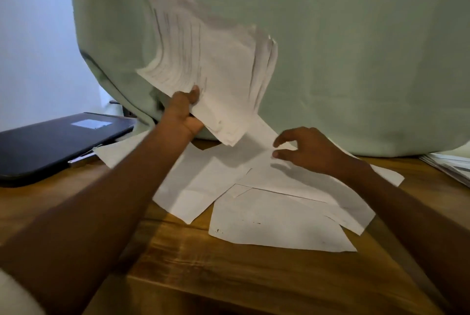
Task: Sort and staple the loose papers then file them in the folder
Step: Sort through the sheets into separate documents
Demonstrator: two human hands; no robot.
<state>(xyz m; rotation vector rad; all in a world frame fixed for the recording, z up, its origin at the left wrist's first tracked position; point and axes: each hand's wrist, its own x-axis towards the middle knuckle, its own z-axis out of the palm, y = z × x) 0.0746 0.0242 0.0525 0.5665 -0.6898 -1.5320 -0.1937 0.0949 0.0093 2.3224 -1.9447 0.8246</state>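
Note:
My left hand (184, 111) grips a thick stack of printed white papers (211, 65) by its lower edge and holds it raised and tilted above the wooden table (193, 264); the stack is blurred. Several loose white sheets (274, 223) lie spread and overlapping on the table under both hands. My right hand (305, 149) hovers over the far sheets with fingers curved, thumb and forefinger close to one sheet's edge (267, 136); whether it pinches the sheet I cannot tell. A black folder (50, 142) with a pale label lies flat at the far left.
A pale green curtain (356, 60) hangs right behind the table. More papers or a book (452, 167) lie at the right edge. The table's front edge runs across the bottom of the view.

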